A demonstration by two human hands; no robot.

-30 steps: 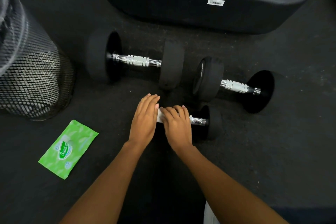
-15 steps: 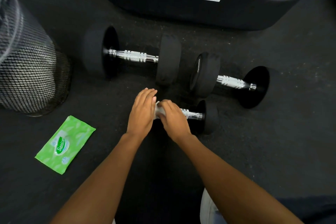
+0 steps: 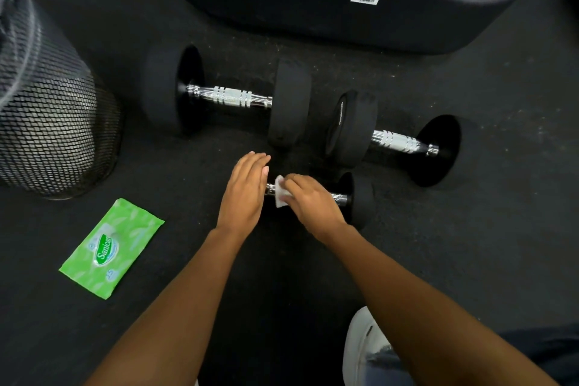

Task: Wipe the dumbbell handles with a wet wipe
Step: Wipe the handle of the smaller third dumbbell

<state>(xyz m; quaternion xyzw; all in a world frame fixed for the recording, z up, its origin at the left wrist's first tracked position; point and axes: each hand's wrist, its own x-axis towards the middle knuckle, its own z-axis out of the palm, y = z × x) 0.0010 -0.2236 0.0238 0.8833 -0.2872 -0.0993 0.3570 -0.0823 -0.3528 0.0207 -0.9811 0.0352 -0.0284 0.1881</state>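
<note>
Three black dumbbells with chrome handles lie on the dark floor. The small dumbbell (image 3: pixel 360 197) is nearest me. My right hand (image 3: pixel 313 202) grips its handle through a white wet wipe (image 3: pixel 279 194). With straight fingers, my left hand (image 3: pixel 244 194) rests flat on that dumbbell's left weight, hiding it. A large dumbbell (image 3: pixel 228 97) lies behind on the left, and a medium dumbbell (image 3: pixel 398 141) behind on the right; no hand touches either.
A green wet-wipe pack (image 3: pixel 111 247) lies on the floor at the left. A black mesh bin (image 3: pixel 53 131) stands at the far left. A big black machine base (image 3: pixel 344 9) fills the back. My white shoe (image 3: pixel 363 351) shows at the bottom.
My right hand has slid the wipe left along the small dumbbell's handle, baring more chrome on the right. My left hand has stayed flat on the left weight.
</note>
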